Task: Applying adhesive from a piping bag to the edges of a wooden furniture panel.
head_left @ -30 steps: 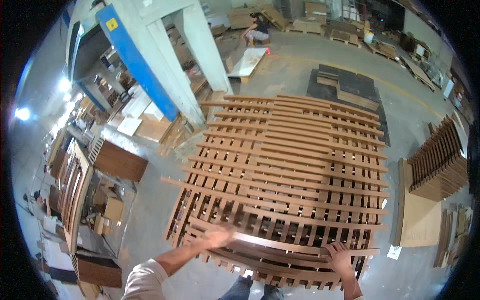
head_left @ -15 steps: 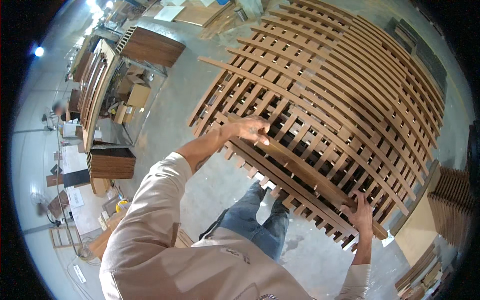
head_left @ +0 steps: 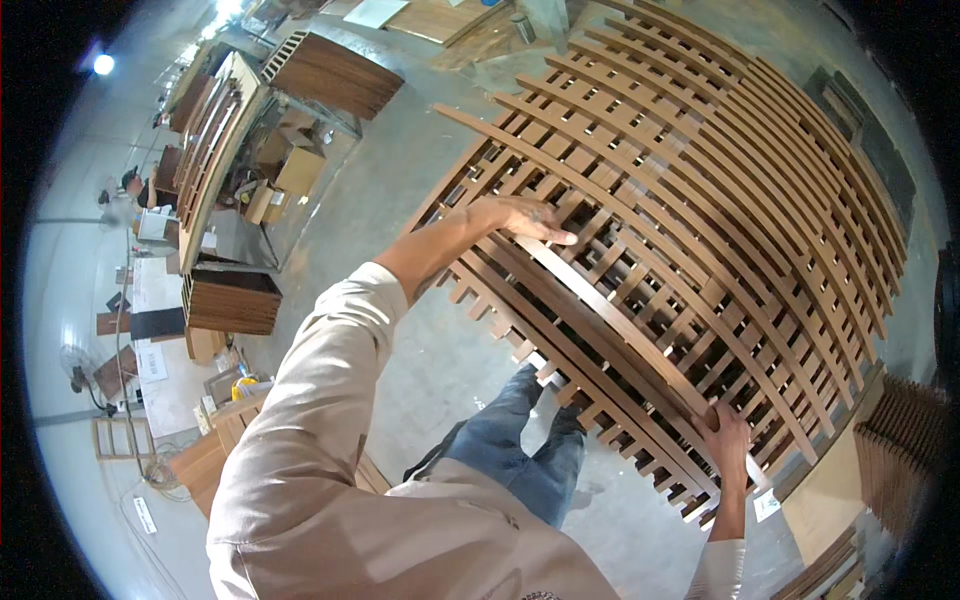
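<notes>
A long wooden slat (head_left: pixel 637 338) lies slantwise between my hands, with a pale, shiny stretch near its left end. My left hand (head_left: pixel 530 218) grips that left end, fingers reaching over the top. Toward the other end my right hand (head_left: pixel 727 437) is closed around the slat, its thumb on the near side. Beneath and beyond spreads a large stack of brown slats (head_left: pixel 640 170), laid crosswise in open layers. Several darker slats (head_left: pixel 570 345) run along the stack's near edge. My palms hide the slat where they hold it.
Slatted brown panels (head_left: pixel 905 430) stand at the right beside a pale board (head_left: pixel 825 470). On the left, a workbench (head_left: pixel 225 150) carries more slats, with cardboard boxes (head_left: pixel 298 170) under it. A person (head_left: pixel 140 187) is at the far left. Concrete floor (head_left: pixel 455 370) surrounds my legs.
The slat has turned in my hands, so a pale face now catches the light. My left hand's fingers have stretched further over it. The whole view has shifted slightly.
</notes>
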Demonstrator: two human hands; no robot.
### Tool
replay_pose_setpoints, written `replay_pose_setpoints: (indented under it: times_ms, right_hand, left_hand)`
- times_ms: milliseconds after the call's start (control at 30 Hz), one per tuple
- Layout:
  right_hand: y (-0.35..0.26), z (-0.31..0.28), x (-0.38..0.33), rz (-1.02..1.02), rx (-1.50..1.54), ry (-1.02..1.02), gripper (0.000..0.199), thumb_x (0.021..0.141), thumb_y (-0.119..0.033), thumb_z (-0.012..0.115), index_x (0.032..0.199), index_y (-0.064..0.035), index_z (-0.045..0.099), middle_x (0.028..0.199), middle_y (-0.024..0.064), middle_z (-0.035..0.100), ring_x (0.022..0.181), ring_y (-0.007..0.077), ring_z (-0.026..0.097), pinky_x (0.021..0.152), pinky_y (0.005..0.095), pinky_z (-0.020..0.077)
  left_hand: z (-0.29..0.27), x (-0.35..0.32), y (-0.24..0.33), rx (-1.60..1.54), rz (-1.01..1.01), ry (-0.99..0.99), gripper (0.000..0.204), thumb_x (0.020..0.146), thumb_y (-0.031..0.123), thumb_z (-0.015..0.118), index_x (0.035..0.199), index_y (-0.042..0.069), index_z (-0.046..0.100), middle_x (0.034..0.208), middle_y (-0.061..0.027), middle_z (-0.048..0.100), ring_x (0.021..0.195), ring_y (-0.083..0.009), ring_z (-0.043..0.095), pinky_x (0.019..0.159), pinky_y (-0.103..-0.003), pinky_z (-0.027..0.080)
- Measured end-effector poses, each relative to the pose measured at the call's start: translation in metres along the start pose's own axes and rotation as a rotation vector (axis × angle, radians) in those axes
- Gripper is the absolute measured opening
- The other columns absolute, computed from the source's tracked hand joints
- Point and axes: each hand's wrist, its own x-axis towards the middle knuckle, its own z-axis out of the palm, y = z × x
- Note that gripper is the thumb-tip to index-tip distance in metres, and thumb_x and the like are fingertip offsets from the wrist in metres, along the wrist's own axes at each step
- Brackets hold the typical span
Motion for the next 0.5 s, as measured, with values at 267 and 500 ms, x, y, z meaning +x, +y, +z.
replay_pose_setpoints:
  times_ms: [267,500]
  right_hand:
    - [-0.036,0.044,0.017,0.012,0.058,0.055,0.044,0.083,-0.036,0.075,0.112,-0.0039,0.064,0.111,0.0144,0.066,0.098,0.0318,0.066,0.083,0.0427,0.0542]
    - [-0.035,0.061,0.018,0.061,0.093,0.068,0.045,0.093,-0.049,0.055,0.111,-0.0103,0.069,0.116,0.0077,0.065,0.107,0.0286,0.063,0.094,0.0426,0.0488]
  left_hand:
    - [0.046,0.016,-0.059,-0.011,-0.117,0.132,0.096,0.082,0.086,0.033,0.134,0.009,0.058,0.143,-0.0176,0.050,0.136,-0.0357,0.041,0.114,-0.051,0.029]
    - [0.068,0.018,-0.091,-0.134,-0.005,0.244,0.071,0.090,0.068,0.050,0.117,0.005,0.069,0.115,-0.0168,0.069,0.109,-0.0334,0.064,0.098,-0.042,0.047]
